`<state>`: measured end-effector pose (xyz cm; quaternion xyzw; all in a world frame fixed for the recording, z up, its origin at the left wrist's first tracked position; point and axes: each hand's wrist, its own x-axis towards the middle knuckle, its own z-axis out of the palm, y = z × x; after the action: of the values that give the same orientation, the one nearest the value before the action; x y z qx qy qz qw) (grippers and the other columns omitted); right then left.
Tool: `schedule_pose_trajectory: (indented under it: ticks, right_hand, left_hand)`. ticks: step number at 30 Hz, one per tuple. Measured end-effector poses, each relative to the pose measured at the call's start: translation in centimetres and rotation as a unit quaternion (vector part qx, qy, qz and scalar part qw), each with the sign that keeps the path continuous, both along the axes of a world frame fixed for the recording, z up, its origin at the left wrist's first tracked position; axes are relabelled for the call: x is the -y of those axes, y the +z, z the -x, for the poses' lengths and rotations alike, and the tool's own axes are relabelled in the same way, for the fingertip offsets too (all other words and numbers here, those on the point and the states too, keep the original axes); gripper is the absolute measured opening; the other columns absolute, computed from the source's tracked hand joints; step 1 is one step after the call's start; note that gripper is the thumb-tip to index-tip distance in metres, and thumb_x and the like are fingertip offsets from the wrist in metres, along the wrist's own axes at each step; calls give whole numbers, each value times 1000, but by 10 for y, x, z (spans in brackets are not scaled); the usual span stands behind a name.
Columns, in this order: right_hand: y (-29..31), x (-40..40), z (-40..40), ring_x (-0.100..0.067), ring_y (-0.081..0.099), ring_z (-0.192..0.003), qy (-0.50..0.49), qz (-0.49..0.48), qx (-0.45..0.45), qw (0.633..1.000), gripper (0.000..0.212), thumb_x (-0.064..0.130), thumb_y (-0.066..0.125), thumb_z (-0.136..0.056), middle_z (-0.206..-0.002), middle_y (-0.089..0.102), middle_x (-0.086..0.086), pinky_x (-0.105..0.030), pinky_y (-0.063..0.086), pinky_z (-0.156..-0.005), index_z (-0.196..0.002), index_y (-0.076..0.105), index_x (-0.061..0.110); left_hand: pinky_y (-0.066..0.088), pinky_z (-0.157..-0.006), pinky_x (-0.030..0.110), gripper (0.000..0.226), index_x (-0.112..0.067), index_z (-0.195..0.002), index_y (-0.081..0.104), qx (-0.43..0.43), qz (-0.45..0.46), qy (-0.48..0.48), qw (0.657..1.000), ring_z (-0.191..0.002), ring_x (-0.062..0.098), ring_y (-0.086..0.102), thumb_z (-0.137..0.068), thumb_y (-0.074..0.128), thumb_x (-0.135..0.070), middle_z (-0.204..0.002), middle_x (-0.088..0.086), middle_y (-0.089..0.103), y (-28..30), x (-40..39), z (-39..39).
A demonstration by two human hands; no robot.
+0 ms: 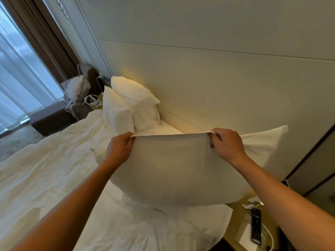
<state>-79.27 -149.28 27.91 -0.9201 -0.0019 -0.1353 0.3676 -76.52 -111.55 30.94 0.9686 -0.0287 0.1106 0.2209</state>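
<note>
A white pillow in its case (174, 169) is held up above the bed, its top hem stretched flat between both hands. My left hand (118, 147) grips the hem's left end. My right hand (226, 144) pinches the hem's right end. The pillow's lower bulge hangs just over the rumpled white duvet (54, 169). Behind my right hand a corner of another white pillow (266, 147) shows, mostly hidden.
Two white pillows (130, 105) lean against the padded headboard (217, 78) at the far side. A nightstand (237, 223) at lower right carries a black remote (256, 225), a white cable and crumpled wrappers. An armchair with clothes (81, 91) stands by the curtained window (21, 69).
</note>
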Motion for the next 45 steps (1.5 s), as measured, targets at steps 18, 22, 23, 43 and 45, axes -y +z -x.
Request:
schedule_pose_trajectory:
  ticks: [18, 22, 23, 43, 45]
  right_hand:
    - [-46, 76, -69, -15, 69, -69, -85, -42, -51, 994, 36, 30, 55, -105, -69, 72, 8, -39, 59, -70, -74, 72, 23]
    - [-48, 70, -92, -10, 65, -65, -91, -26, -31, 995, 42, 28, 55, -105, -66, 70, 9, -33, 53, -66, -64, 66, 25]
    - [-49, 68, -98, -8, 63, -65, -92, -17, -21, 995, 42, 27, 55, -105, -66, 70, 9, -31, 51, -64, -63, 65, 26]
    - [-167, 22, -155, -20, 64, -69, -200, -28, -150, 968, 32, 34, 48, -109, -74, 70, 2, -41, 54, -67, -80, 60, 24]
    - [-170, 23, -156, -21, 65, -70, -204, -23, -151, 967, 33, 34, 47, -109, -73, 69, 2, -42, 55, -68, -79, 57, 25]
  left_hand:
    - [56, -77, 37, 24, -23, -102, 74, -10, -48, -99, 994, -90, 25, 68, -103, 50, -26, -100, 4, 76, -18, 92, -161]
    - [57, -78, 37, 26, -24, -105, 75, -9, -43, -122, 992, -91, 25, 68, -103, 50, -30, -103, 3, 76, -16, 87, -210]
    - [58, -81, 39, 26, -24, -107, 75, -12, -35, -128, 991, -92, 25, 68, -104, 50, -31, -104, 3, 75, -16, 84, -222]
    - [53, -77, 34, 27, -21, -114, 70, -156, -79, -219, 960, -92, 18, 55, -96, 56, -37, -100, -1, 55, -177, 54, -335]
    - [55, -77, 37, 26, -20, -115, 70, -148, -96, -225, 958, -93, 18, 54, -95, 58, -32, -100, -2, 54, -177, 51, -341]
